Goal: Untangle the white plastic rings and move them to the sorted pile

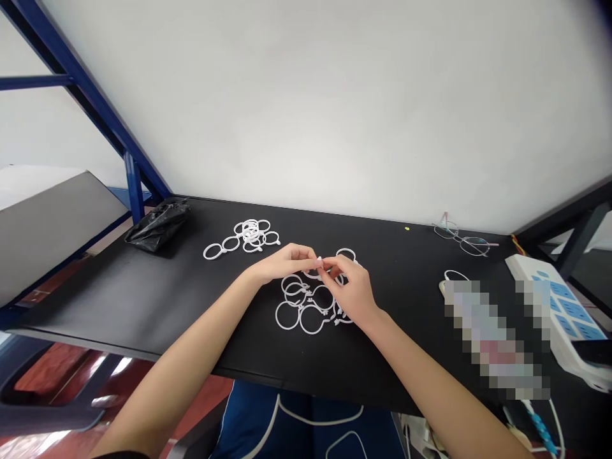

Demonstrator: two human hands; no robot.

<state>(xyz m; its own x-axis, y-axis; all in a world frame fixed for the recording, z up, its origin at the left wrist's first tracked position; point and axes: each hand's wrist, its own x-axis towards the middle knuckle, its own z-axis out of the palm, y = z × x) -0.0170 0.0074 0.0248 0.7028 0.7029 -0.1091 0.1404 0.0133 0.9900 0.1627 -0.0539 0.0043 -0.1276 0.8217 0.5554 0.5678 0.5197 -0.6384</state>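
Observation:
My left hand (289,262) and my right hand (352,285) meet over the table, fingertips pinched together. Between them is the small white clip end (319,261) of a white plastic ring, most of it covered by my fingers. Below and around my hands lie several loose white rings (312,319) with little clip ends, some overlapping and some partly under my right hand. To the left, farther back, sits a heap of white rings (251,233), with a few trailing from it in a row.
A crumpled black plastic bag (160,224) rests at the left of the black table (119,299). Eyeglasses (461,239) lie by the wall at right. A blurred-out phone-like object (492,344) and a white power strip (557,312) with cables occupy the right side.

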